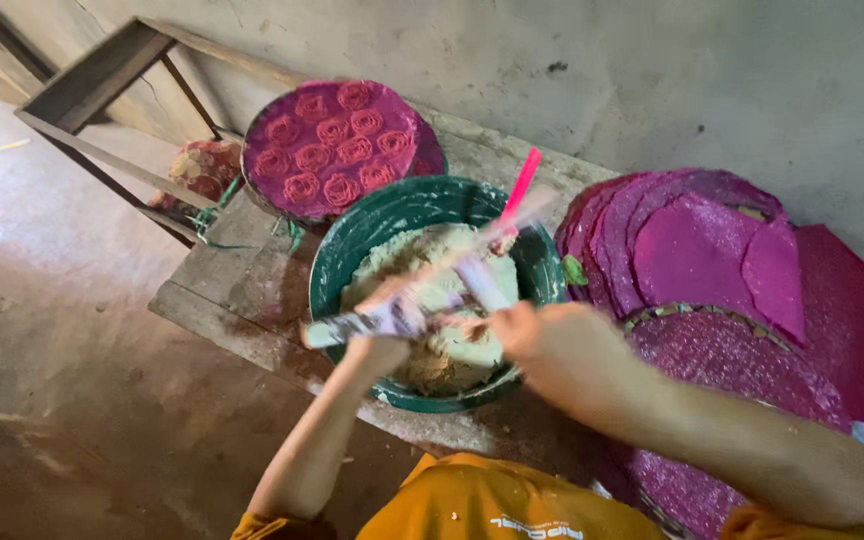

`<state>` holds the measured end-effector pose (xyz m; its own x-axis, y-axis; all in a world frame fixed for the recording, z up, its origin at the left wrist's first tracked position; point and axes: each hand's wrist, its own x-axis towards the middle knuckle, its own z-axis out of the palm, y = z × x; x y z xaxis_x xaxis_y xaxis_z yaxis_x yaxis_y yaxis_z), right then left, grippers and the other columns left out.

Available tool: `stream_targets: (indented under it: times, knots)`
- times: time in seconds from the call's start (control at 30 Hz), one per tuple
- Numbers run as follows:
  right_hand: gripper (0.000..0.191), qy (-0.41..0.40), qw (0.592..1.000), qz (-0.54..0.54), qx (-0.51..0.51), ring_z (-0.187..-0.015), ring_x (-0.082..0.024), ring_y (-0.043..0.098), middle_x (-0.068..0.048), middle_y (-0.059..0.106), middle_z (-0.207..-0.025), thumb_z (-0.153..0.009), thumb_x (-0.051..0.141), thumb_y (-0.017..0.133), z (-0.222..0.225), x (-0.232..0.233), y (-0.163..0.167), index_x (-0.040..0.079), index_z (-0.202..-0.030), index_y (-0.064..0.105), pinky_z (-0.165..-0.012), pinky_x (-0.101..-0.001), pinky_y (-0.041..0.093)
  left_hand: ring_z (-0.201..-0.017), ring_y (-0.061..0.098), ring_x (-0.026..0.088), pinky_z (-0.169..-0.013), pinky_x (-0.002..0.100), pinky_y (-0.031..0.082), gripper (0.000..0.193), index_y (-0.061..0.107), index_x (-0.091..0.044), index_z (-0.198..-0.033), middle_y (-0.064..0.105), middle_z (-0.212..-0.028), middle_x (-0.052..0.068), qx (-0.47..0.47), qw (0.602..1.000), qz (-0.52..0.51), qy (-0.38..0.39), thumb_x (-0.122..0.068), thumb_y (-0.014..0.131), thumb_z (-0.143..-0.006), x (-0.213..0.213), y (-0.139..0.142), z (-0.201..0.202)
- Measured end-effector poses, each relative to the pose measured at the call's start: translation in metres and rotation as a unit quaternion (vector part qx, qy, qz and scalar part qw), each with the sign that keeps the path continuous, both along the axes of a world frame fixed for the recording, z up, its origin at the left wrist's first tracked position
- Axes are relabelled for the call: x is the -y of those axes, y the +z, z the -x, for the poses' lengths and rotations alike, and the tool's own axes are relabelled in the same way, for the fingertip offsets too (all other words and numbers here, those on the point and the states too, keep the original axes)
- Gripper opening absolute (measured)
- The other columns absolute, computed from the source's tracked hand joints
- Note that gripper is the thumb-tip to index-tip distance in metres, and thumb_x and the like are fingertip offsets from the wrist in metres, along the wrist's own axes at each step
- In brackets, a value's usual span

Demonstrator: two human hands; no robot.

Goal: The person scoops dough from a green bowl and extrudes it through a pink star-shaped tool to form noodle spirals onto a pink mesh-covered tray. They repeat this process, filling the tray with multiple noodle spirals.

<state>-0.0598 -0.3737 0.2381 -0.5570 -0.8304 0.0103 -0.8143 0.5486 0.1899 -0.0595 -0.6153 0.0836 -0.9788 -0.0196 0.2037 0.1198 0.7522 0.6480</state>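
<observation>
One green basin [372, 225] is the biggest thing before us, sitting on a rough wooden bench [237, 275] and holding one mound of pale, crumbly paste [432, 270]. To our right we count at least five magenta discs [692, 240] fanned over one another against the wall, and below them one round woven tray [742, 355] coated in the same glittery purple, partly under our right forearm. Behind the basin leans one more round tray [337, 150], on which we count about eleven pressed rosette shapes, all deep pink.

Two hands are at work over the basin. Our left hand [377, 350] is closed around one long, flat stick [392, 318] smeared white with paste — it lies across the basin's near side, its end jutting out to the left. Our right hand [517, 328] is blurred; it seems curled around a second paste-covered tool [482, 285] that crosses the stick, but we cannot tell how tightly. One bright pink handle [524, 182] stands up out of the paste at the basin's far rim.

Further left, one patterned cloth bundle [202, 168] rests by one metal frame [102, 90]. The bench is scarred and stained — the floor [62, 330] is bare, worn concrete, and the wall [732, 70] behind is grey, blotched plaster.
</observation>
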Motion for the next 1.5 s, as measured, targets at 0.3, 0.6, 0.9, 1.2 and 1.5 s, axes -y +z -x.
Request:
stream_targets:
  times: [0.3,0.6,0.9,1.2,1.5]
  knots:
    - [0.043,-0.071,0.872,0.417,0.245,-0.084,-0.027,0.077,-0.022,0.074,-0.103,-0.096,0.008,0.061,0.006,0.012,-0.100,0.006,-0.139,0.059,-0.073,-0.0393,0.060,-0.111,0.068,0.034,-0.085,0.041,0.057,0.063,0.057,-0.001,-0.139,0.066,-0.137,0.014,-0.232,0.968,0.026,0.086,-0.021,0.076,-0.083,-0.013,0.013,0.013]
    - [0.040,-0.139,0.821,0.444,0.330,-0.074,-0.016,0.062,-0.013,0.076,-0.106,-0.106,0.013,0.059,0.034,-0.032,-0.126,0.008,-0.146,0.057,-0.066,-0.0312,0.054,-0.120,0.053,0.044,-0.087,0.048,0.054,0.053,0.069,-0.008,-0.123,0.024,-0.160,0.028,-0.181,0.973,0.125,0.069,-0.027,0.081,-0.075,-0.028,0.015,0.020]
    - [0.048,-0.174,0.768,0.395,0.473,-0.069,-0.019,0.057,-0.022,0.066,-0.087,-0.103,0.010,0.052,-0.003,-0.035,-0.148,0.005,-0.151,0.056,-0.067,-0.0367,0.050,-0.089,0.066,0.032,-0.081,0.040,0.052,0.056,0.055,0.005,-0.132,0.067,-0.098,0.016,-0.201,0.960,-0.141,0.134,-0.013,0.079,-0.085,0.005,0.016,0.035]
    - [0.106,0.105,0.567,0.676,0.459,-0.155,-0.033,0.028,-0.021,0.015,-0.171,-0.098,0.067,0.052,0.012,-0.067,-0.084,0.010,-0.163,-0.010,-0.120,-0.0503,0.034,-0.084,0.063,0.024,-0.072,0.036,0.051,0.037,0.066,0.004,-0.105,0.065,-0.092,0.013,0.178,0.695,-0.679,-0.156,0.002,0.073,-0.068,-0.087,0.007,-0.051]
    - [0.078,0.092,0.569,0.715,0.396,-0.126,-0.043,0.067,-0.026,0.044,-0.160,-0.102,0.027,0.064,-0.050,-0.189,-0.039,0.021,-0.165,0.020,-0.086,-0.0472,0.066,-0.111,0.064,0.019,-0.098,0.034,0.053,0.049,0.057,-0.004,-0.125,0.067,-0.118,0.006,0.175,0.775,-0.455,-0.402,-0.014,0.082,-0.083,-0.191,0.032,-0.059]
